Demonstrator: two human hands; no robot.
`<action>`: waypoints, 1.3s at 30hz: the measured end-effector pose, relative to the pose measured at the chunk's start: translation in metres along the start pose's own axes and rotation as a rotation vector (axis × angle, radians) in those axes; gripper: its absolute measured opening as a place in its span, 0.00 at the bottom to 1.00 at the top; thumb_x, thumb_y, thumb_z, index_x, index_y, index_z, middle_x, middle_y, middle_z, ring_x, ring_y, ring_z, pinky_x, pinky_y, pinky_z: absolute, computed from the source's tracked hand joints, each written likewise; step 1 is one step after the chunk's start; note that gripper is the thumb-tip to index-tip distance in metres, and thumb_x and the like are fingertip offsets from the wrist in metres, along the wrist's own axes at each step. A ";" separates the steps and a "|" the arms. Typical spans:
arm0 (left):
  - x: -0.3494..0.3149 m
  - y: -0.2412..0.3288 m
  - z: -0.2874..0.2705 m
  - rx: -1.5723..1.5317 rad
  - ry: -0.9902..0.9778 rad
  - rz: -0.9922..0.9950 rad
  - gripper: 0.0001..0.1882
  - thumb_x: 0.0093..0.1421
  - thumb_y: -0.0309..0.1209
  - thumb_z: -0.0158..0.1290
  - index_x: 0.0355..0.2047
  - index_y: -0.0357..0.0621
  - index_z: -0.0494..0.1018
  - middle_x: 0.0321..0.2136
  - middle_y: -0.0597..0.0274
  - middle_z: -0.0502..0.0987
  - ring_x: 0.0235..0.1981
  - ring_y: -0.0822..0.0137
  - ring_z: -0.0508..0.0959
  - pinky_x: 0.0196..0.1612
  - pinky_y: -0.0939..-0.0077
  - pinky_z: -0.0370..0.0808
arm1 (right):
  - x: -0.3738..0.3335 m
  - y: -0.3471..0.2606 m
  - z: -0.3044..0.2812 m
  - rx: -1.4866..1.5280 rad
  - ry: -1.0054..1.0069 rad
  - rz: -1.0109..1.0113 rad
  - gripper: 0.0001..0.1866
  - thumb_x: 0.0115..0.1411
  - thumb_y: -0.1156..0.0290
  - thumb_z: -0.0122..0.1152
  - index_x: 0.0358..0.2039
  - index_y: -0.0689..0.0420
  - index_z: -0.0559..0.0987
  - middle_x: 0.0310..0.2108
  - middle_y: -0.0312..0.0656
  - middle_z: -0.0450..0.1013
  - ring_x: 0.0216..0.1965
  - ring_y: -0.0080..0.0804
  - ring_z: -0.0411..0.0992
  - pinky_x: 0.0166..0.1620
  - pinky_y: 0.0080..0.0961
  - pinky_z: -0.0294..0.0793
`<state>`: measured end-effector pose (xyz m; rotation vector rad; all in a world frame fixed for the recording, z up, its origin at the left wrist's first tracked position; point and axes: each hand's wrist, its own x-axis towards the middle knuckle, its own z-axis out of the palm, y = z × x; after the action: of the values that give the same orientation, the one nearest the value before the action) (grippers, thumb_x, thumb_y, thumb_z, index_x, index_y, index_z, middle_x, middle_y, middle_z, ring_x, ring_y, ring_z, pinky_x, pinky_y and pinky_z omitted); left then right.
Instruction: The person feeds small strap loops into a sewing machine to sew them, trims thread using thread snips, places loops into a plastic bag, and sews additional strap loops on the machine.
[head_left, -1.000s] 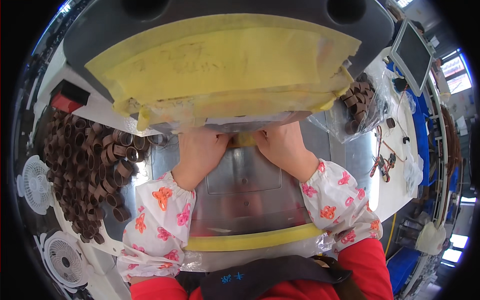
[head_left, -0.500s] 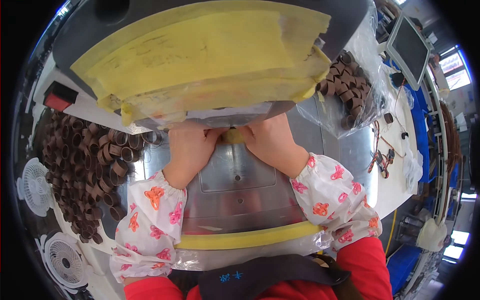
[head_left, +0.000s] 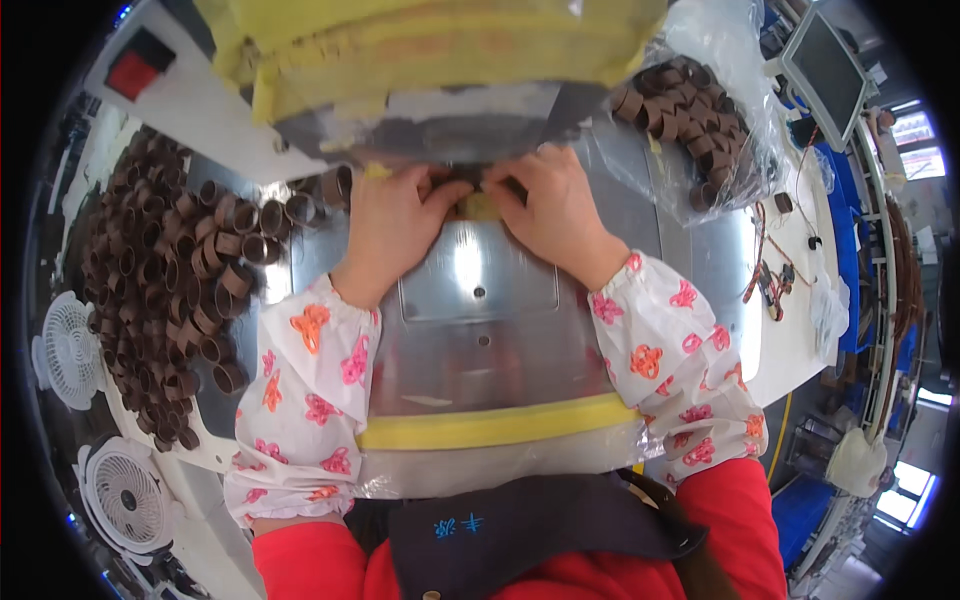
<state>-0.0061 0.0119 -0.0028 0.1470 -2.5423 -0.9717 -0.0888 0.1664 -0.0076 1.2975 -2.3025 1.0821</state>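
My left hand and my right hand meet under the front of a grey machine head covered with yellow tape. Thumbs and fingers are bent inward in a pinch on both sides. Between the fingertips is something small and dark, too shadowed and blurred to name. Just below the thumbs, a tan-yellow patch shows on the shiny metal work plate. Left of my left hand lies a large heap of brown rings, some reaching close to the wrist.
A clear plastic bag with more brown rings lies at the right. Yellow tape runs along the near table edge. Two white fans stand at left. A tablet-like screen and cables are at right.
The view has shifted, so the machine head sits higher in the picture and more of the fingers shows. Both hands remain together under it, with the dark gap between the fingertips now visible.
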 end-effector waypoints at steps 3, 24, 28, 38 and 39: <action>-0.005 0.002 -0.005 -0.033 -0.072 0.065 0.12 0.46 0.32 0.61 0.27 0.37 0.73 0.13 0.60 0.70 0.15 0.70 0.67 0.22 0.76 0.64 | -0.014 -0.012 -0.009 0.060 -0.069 0.060 0.04 0.44 0.74 0.58 0.20 0.55 0.72 0.23 0.37 0.69 0.26 0.38 0.69 0.32 0.33 0.61; -0.012 0.001 -0.012 -0.401 -0.169 0.219 0.12 0.59 0.35 0.48 0.33 0.40 0.75 0.21 0.60 0.76 0.19 0.70 0.73 0.26 0.78 0.67 | -0.030 -0.060 -0.018 0.436 -0.226 0.075 0.02 0.48 0.76 0.55 0.25 0.58 0.73 0.21 0.45 0.72 0.22 0.42 0.72 0.26 0.32 0.71; -0.012 0.005 -0.022 -0.130 -0.318 0.219 0.11 0.59 0.34 0.48 0.37 0.43 0.75 0.22 0.60 0.77 0.26 0.66 0.73 0.35 0.75 0.65 | -0.022 -0.058 -0.034 0.422 -0.393 0.035 0.05 0.48 0.79 0.57 0.29 0.60 0.75 0.21 0.42 0.72 0.18 0.31 0.70 0.23 0.22 0.68; -0.014 0.005 -0.022 -0.070 -0.155 0.008 0.13 0.47 0.30 0.60 0.36 0.45 0.76 0.07 0.65 0.60 0.13 0.72 0.58 0.29 0.77 0.59 | -0.009 -0.026 -0.023 0.343 -0.146 0.105 0.08 0.46 0.80 0.60 0.29 0.62 0.75 0.25 0.44 0.70 0.21 0.34 0.71 0.25 0.24 0.70; -0.012 0.007 -0.020 -0.070 -0.152 0.011 0.13 0.47 0.30 0.60 0.36 0.45 0.76 0.07 0.65 0.60 0.13 0.72 0.58 0.29 0.77 0.59 | -0.009 -0.028 -0.023 0.366 -0.142 0.125 0.06 0.46 0.82 0.58 0.27 0.63 0.73 0.29 0.46 0.69 0.24 0.39 0.72 0.27 0.28 0.72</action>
<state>0.0137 0.0077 0.0106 0.0406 -2.6376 -1.1046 -0.0635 0.1797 0.0156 1.4108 -2.3930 1.5585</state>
